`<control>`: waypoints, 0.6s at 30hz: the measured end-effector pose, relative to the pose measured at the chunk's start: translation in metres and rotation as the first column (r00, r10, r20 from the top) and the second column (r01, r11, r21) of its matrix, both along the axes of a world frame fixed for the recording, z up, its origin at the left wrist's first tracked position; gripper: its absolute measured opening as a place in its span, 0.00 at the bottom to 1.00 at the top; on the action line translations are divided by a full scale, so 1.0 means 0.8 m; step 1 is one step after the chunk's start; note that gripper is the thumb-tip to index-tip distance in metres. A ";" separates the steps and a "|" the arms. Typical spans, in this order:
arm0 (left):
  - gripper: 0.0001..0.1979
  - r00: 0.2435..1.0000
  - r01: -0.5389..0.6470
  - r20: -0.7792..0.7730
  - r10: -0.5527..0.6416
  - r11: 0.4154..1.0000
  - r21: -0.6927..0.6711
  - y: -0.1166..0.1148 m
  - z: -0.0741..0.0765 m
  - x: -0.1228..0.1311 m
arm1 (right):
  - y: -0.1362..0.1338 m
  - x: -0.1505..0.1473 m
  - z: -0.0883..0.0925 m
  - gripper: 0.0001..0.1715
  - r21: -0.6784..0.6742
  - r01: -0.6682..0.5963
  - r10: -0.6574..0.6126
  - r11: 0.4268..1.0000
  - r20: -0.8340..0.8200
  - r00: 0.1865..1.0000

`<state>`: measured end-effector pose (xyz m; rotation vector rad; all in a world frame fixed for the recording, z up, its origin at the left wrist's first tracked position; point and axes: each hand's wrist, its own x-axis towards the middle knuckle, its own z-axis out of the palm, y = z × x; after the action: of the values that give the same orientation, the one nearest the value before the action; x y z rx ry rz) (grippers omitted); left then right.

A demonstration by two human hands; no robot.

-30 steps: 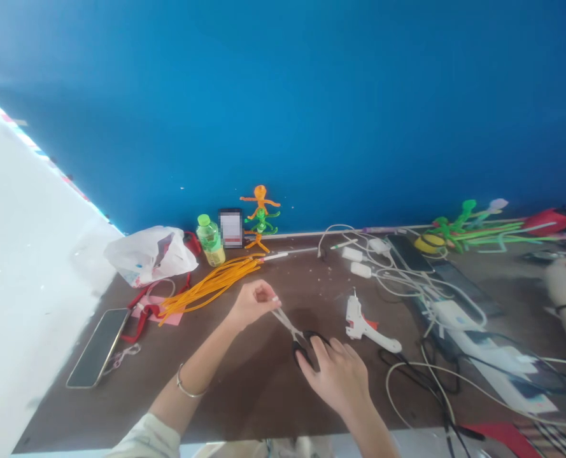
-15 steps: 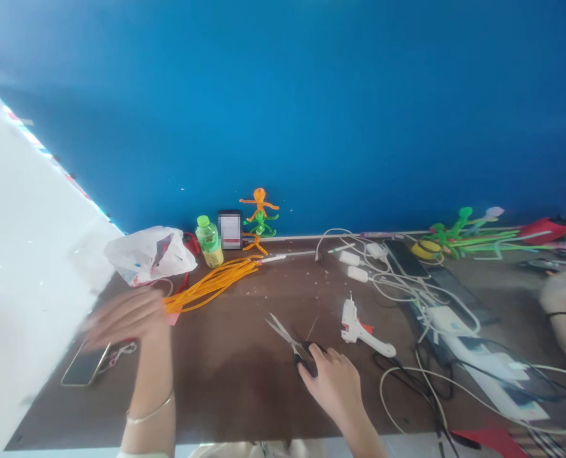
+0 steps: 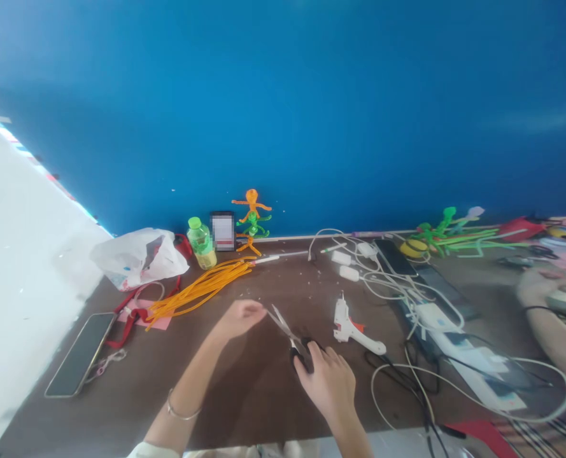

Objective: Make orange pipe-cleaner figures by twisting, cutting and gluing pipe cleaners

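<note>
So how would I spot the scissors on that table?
Start at the brown table below the blue wall. Between the orange pipe cleaners and the white hot glue gun sit the black-handled scissors, held in the right hand, silver blades pointing toward the left hand.

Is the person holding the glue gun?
No, the white glue gun lies on the table while the right hand holds black-handled scissors.

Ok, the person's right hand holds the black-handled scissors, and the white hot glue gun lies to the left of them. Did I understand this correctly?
Not quite: the white hot glue gun lies to the right of the black-handled scissors, not the left, as the head view shows. The right hand does hold them, as you said.
</note>
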<state>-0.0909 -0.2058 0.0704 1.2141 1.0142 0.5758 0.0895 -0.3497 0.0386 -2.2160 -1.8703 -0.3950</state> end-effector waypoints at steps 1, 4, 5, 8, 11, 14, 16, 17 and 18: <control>0.19 0.997 0.073 -0.007 -0.074 0.997 -0.031 -0.003 -0.010 0.011 | 0.000 -0.001 0.000 0.12 0.021 -0.010 0.009 1.000 0.007 1.000; 0.20 0.991 0.123 0.055 -0.121 0.992 -0.030 -0.012 -0.025 0.028 | 0.000 -0.003 0.002 0.11 0.068 -0.074 0.073 0.995 0.013 0.997; 0.19 0.993 0.106 0.057 -0.106 0.994 0.003 -0.014 -0.025 0.030 | 0.001 -0.003 0.002 0.10 0.081 -0.095 0.095 0.992 0.011 0.995; 0.16 0.998 0.038 0.054 -0.041 0.998 0.055 -0.013 -0.021 0.029 | 0.001 -0.004 0.004 0.10 0.120 -0.118 0.120 0.986 -0.005 0.993; 0.15 0.994 -0.033 0.102 0.032 0.999 0.010 -0.009 -0.016 0.024 | 0.003 -0.004 0.006 0.12 0.122 -0.091 0.101 0.988 -0.080 0.992; 0.15 0.985 -0.012 0.169 0.024 0.997 -0.073 -0.004 -0.010 0.016 | 0.008 -0.006 0.007 0.12 0.019 -0.065 0.068 0.998 -0.340 0.938; 0.17 0.975 0.067 0.217 -0.039 0.990 -0.123 0.000 -0.004 0.010 | 0.011 -0.006 0.006 0.13 -0.086 -0.126 0.043 0.988 -0.636 0.770; 0.18 0.966 0.109 0.248 -0.073 0.984 -0.138 0.001 -0.002 0.008 | 0.013 -0.006 0.005 0.15 -0.132 -0.187 0.015 0.974 -0.780 0.625; 0.18 0.957 0.135 0.277 -0.092 0.981 -0.142 0.001 0.000 0.007 | 0.014 -0.007 0.003 0.17 -0.161 -0.257 -0.030 0.953 -0.893 0.449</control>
<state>-0.0851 -0.2048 0.0706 1.0139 0.7403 0.5419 0.0842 -0.3384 0.0412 -1.7659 -1.4336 0.9797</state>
